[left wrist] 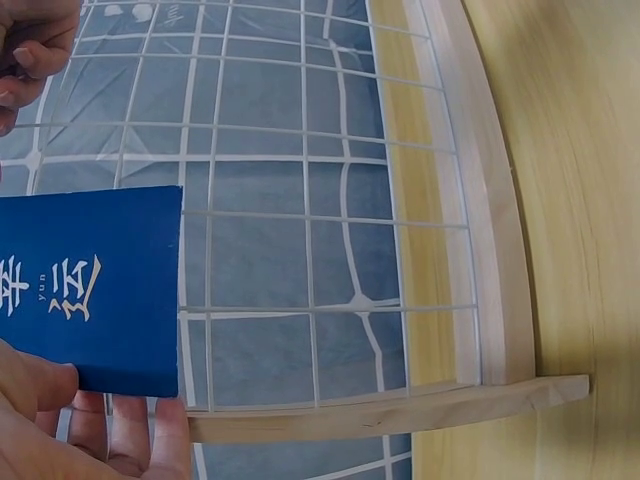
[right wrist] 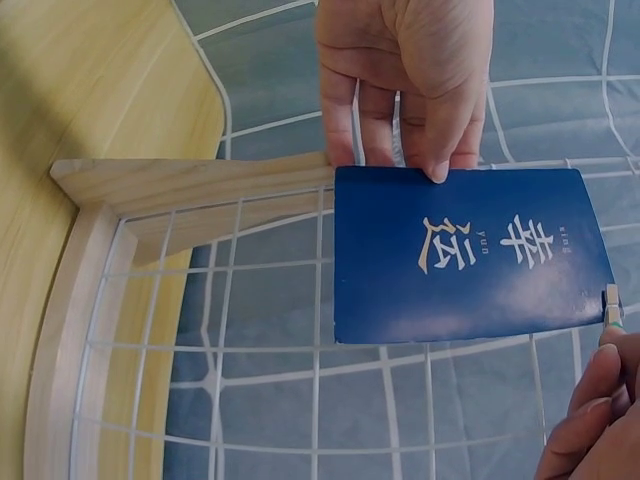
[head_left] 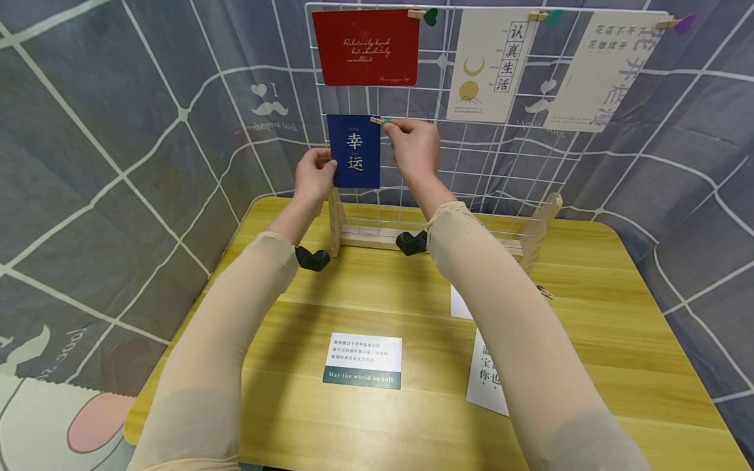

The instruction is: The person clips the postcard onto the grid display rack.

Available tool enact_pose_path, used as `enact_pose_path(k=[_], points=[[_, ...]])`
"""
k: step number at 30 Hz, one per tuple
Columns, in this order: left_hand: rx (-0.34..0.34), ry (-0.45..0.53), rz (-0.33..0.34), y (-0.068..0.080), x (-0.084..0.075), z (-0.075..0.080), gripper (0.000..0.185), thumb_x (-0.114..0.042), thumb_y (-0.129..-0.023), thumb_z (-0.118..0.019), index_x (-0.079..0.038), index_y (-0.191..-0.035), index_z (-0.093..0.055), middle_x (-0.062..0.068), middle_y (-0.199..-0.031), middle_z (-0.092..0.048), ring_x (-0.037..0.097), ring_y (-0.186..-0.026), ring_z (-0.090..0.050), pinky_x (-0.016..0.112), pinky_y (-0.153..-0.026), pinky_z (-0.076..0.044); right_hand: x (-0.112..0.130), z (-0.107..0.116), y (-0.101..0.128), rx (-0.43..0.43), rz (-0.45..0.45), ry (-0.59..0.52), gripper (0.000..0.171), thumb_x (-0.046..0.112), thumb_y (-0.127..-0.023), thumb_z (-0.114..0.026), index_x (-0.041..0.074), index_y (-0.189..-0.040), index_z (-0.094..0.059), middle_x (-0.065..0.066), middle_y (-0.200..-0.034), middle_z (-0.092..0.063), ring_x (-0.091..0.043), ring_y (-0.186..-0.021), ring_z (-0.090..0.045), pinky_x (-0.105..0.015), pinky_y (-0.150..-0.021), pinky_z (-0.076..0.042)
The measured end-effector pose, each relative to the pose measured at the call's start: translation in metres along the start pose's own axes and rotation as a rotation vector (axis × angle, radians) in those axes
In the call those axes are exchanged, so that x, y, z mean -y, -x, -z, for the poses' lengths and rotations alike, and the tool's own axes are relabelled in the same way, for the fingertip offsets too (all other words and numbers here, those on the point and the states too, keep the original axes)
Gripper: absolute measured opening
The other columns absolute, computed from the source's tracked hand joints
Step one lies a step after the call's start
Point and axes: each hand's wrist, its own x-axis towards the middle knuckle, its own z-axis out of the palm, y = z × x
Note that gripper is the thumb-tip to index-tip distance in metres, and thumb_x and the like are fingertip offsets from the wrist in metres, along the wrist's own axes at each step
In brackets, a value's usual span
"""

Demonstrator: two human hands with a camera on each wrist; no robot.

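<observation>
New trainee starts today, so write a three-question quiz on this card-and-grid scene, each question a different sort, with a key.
1. True or false: the left hand holds the blue card against the white wire grid.
2. What does the right hand pinch at the blue card's top corner?
A. a wooden clip
B. a pen
C. a strip of tape
3. Fill in: the number of cards already hanging along the grid's top row is ____.

Key: 1 true; 2 A, the small wooden clip; 3 three: the red card, the moon card and the tilted white card.

wooden table (head_left: pixel 618 275), grey patterned fabric backdrop (head_left: pixel 118 131)
</observation>
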Motion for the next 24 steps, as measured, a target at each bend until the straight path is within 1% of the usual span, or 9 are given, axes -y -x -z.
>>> enact_pose_path(k=[5, 10, 14, 20, 24], points=[[-0.006, -0.028, -0.002, 0.000, 0.000, -0.001, 0.025, -0.012, -0.108, -0.050, -0.005, -0.132, -0.057, 0.009, -0.115, -0.056, 0.023, -0.102, -0.059, 0.033, -0.090, -0.052, 0.000, 0.000, 0.001, 0.014, -0.011, -0.057, 0.025, 0.031, -0.102, -0.065, 0.016, -0.118, -0.079, -0.003, -0.086, -0.067, -0.011, -0.061, -0.055, -0.025, -0.055, -0.043], [-0.008, -0.046, -0.008, 0.000, -0.001, 0.000, 0.027, -0.014, -0.109, -0.050, -0.004, -0.134, -0.056, 0.009, -0.119, -0.055, 0.022, -0.103, -0.057, 0.029, -0.088, -0.050, -0.001, 0.000, 0.001, 0.028, -0.014, -0.072, 0.027, 0.032, -0.102, -0.065, 0.017, -0.121, -0.078, -0.003, -0.093, -0.070, -0.012, -0.066, -0.057, -0.025, -0.060, -0.049], [-0.013, -0.066, -0.009, 0.001, -0.002, 0.000, 0.030, -0.015, -0.109, -0.051, -0.004, -0.136, -0.055, 0.010, -0.124, -0.055, 0.020, -0.105, -0.056, 0.028, -0.089, -0.049, -0.003, 0.001, 0.002, 0.038, -0.010, -0.060, 0.028, 0.032, -0.102, -0.065, 0.018, -0.123, -0.077, -0.002, -0.098, -0.072, -0.013, -0.070, -0.060, -0.025, -0.063, -0.052], [-0.023, -0.081, -0.018, 0.002, -0.002, 0.001, 0.031, -0.016, -0.108, -0.052, -0.004, -0.136, -0.055, 0.012, -0.128, -0.055, 0.020, -0.107, -0.054, 0.029, -0.090, -0.049, -0.007, 0.002, 0.002, 0.058, -0.020, -0.057, 0.030, 0.030, -0.102, -0.064, 0.017, -0.126, -0.076, -0.001, -0.103, -0.073, -0.012, -0.070, -0.061, -0.025, -0.063, -0.052], [-0.029, -0.067, -0.034, 0.003, -0.001, 0.002, 0.030, -0.015, -0.108, -0.052, -0.004, -0.136, -0.056, 0.011, -0.128, -0.055, 0.018, -0.107, -0.052, 0.028, -0.089, -0.048, -0.011, 0.003, 0.002, 0.064, -0.015, -0.052, 0.030, 0.030, -0.102, -0.065, 0.016, -0.126, -0.076, 0.000, -0.101, -0.073, -0.010, -0.063, -0.058, -0.024, -0.059, -0.048]])
